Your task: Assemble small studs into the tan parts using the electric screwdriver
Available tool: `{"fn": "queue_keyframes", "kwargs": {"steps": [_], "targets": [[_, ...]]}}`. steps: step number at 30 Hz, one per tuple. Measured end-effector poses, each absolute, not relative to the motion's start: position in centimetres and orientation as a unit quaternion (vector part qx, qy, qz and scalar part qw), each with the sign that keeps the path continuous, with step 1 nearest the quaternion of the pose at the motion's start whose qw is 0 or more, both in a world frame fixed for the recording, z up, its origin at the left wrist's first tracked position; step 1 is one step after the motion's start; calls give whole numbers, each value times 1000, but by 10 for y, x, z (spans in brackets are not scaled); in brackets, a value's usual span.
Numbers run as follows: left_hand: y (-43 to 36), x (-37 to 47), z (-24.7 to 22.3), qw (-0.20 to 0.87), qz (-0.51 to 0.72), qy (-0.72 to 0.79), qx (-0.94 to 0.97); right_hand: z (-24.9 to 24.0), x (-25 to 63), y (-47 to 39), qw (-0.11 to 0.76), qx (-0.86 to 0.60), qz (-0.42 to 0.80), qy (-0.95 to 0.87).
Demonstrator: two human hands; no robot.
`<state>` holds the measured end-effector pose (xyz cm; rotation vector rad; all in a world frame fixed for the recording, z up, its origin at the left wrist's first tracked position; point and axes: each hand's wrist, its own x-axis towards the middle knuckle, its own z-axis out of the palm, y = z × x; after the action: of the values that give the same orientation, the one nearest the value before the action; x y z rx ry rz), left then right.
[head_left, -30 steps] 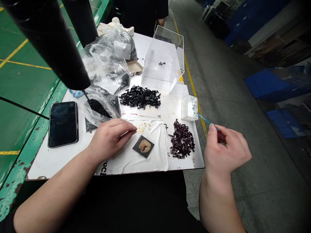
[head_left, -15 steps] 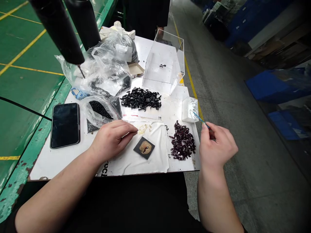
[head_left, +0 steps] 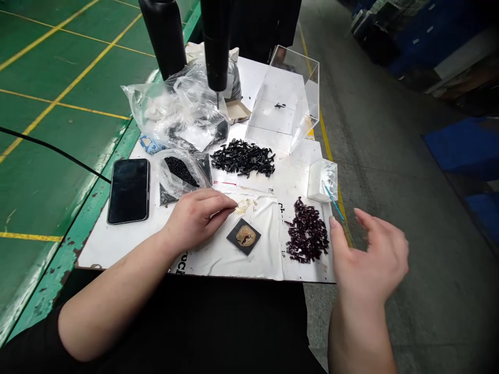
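Note:
My left hand (head_left: 202, 214) is closed in a pinch beside small gold-coloured rings (head_left: 243, 206) spread on a white cloth (head_left: 210, 254). Whatever its fingertips may hold is too small to make out. Just right of it lies a dark square plate (head_left: 244, 236) with a tan patch and a small dark piece on top. My right hand (head_left: 368, 254) is open, thumb and fingers apart, nothing between them. Near its fingertips a thin blue stick (head_left: 334, 202) leans out from a white block-like container (head_left: 319, 179). A pile of dark purple-red small parts (head_left: 307, 231) lies left of that hand.
Behind the cloth are black small parts (head_left: 244, 157), a bag of black pellets (head_left: 181, 171) and a clear box (head_left: 280, 119). A phone (head_left: 128, 191) lies at left. A black screwdriver-like tool (head_left: 215, 47) hangs over plastic bags (head_left: 183, 109). A person in dark clothing (head_left: 257, 31) stands beyond.
My right hand has let go of the blue stick and spread its fingers, moving slightly down. The stick stays at the white container. My left hand keeps its pinch; the view has shifted.

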<state>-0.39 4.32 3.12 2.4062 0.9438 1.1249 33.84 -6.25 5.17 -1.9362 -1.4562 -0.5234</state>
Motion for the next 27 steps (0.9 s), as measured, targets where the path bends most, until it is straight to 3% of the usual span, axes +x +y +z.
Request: {"fn": "queue_keyframes", "kwargs": {"steps": [5,12,16,24,27], "targets": [[40,-4,37,148,432,375,807,78,288,-51,333,-674,-93,-653],[39,-6,44,143,464,434,759,84,236,52,80,-638,36,-765],[40,-6,44,161,466,442,750,82,213,92,2,-616,39,-786],[42,-8,40,154,474,421,758,70,195,115,-29,-567,38,-822],[43,-8,38,155,479,416,758,73,206,105,27,-572,51,-818]]}}
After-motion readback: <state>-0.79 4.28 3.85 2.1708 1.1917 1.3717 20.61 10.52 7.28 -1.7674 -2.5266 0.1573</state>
